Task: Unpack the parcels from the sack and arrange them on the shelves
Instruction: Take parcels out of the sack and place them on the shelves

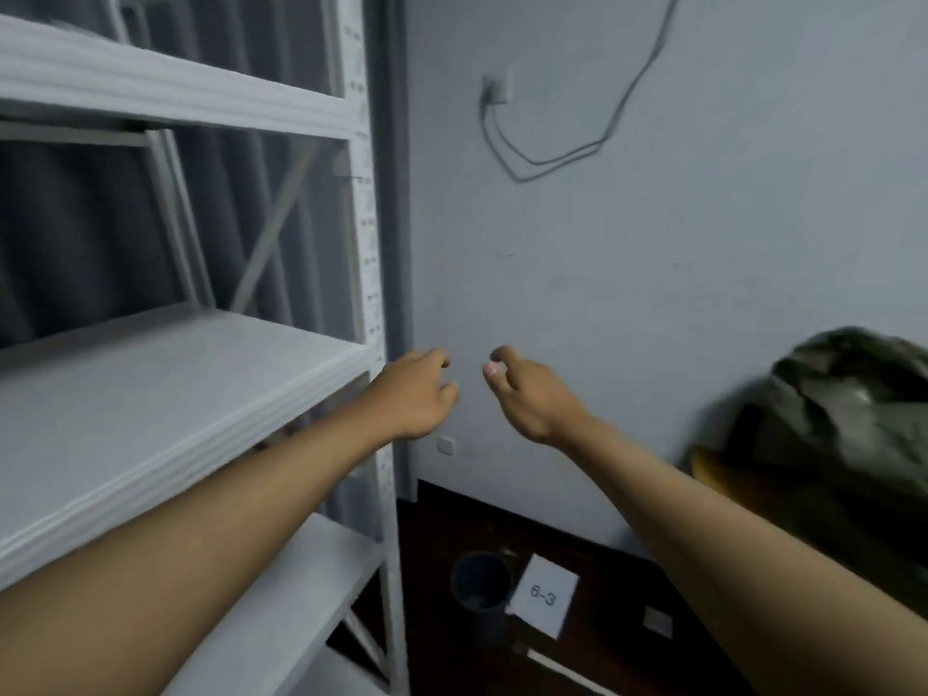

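Both hands are out in front of the person and hold nothing: the left hand (419, 391) hangs just off the front corner post of the white shelf unit (369, 273), fingers loosely curled and relaxed, and the right hand (527, 394) hangs a little further from that post, fingers likewise slack with the thumb and forefinger tips drawn near each other but pinching nothing. The sack (848, 419), a dark green crumpled bag, sits well away from the shelf unit on the far side of the right arm, low against the pale wall (653, 268); no parcel can be seen from here, and whether any lies inside the sack cannot be told, since its mouth is blurred and folded over. The boards of the shelf unit that show carry no parcels, so the step in hand looks like the reach for the sack. To do it well, the person should turn away from the shelf unit toward the sack, find the open mouth with both hands, and spread the soft fabric with one hand while the other goes in, since a limp bag tends to collapse over its contents. It seems sensible to draw out one parcel at a time, gripped under its base, and to start on the middle board nearest the post. On the floor beside the foot of the shelf unit stand a dark round bin (479, 587) and a paper label (545, 595) marked 6-3, which the feet should avoid.
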